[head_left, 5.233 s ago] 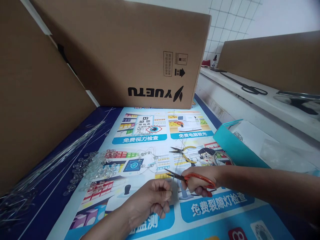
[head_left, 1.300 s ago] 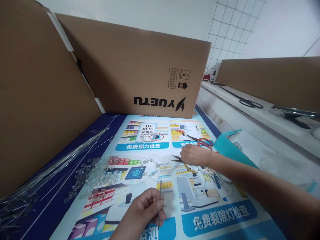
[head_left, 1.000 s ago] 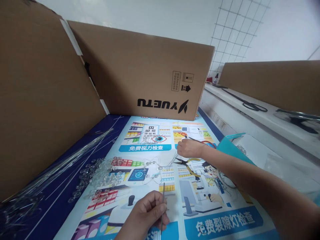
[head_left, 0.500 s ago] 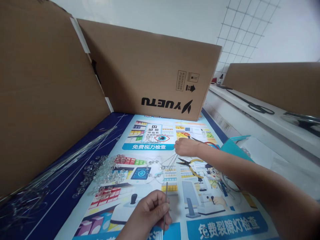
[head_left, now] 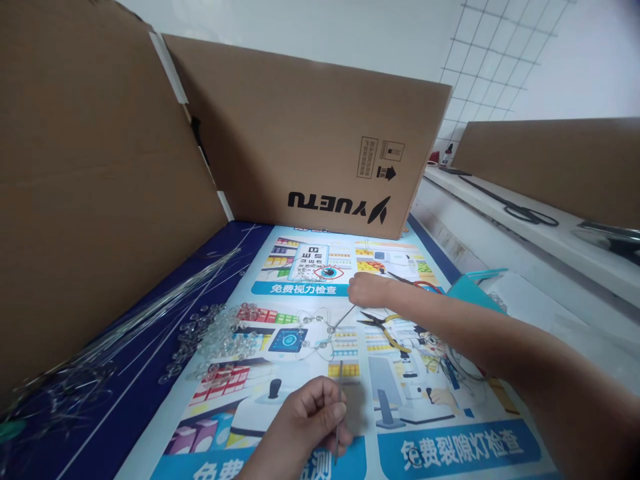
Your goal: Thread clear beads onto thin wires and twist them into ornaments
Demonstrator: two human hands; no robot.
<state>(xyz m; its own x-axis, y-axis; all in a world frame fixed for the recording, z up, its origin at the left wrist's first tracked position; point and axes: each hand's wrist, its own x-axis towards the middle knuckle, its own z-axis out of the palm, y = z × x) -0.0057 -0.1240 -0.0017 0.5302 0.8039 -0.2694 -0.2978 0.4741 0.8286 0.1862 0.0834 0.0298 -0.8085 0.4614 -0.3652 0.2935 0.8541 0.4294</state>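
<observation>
My left hand (head_left: 320,417), at the bottom centre, is closed with thumb and fingers around a thin grey metal rod (head_left: 341,380) that points upward. Farther off, my right hand (head_left: 365,291) is a closed fist. From it a thin, dark, wire-like strand (head_left: 345,318) slants down to the edge of a beaded wire piece (head_left: 316,337). This flower-like piece has clear round beads on looped wire and lies on the printed sheet. Pliers with yellow handles (head_left: 387,331) lie open just below my right wrist. My right fingertips are hidden.
Clear beads (head_left: 215,340) lie heaped at left, beside long thin wires (head_left: 160,307) on the blue cloth. Behind stands a cardboard panel (head_left: 300,133). Red-handled pliers (head_left: 425,287) lie beyond my right forearm, near a teal folder (head_left: 475,291). Black scissors (head_left: 530,215) rest on the white ledge.
Several fine strands fanned out below my right hand; now one dark line reaches the beaded piece. My left hand still holds the rod. The whole view has shifted slightly.
</observation>
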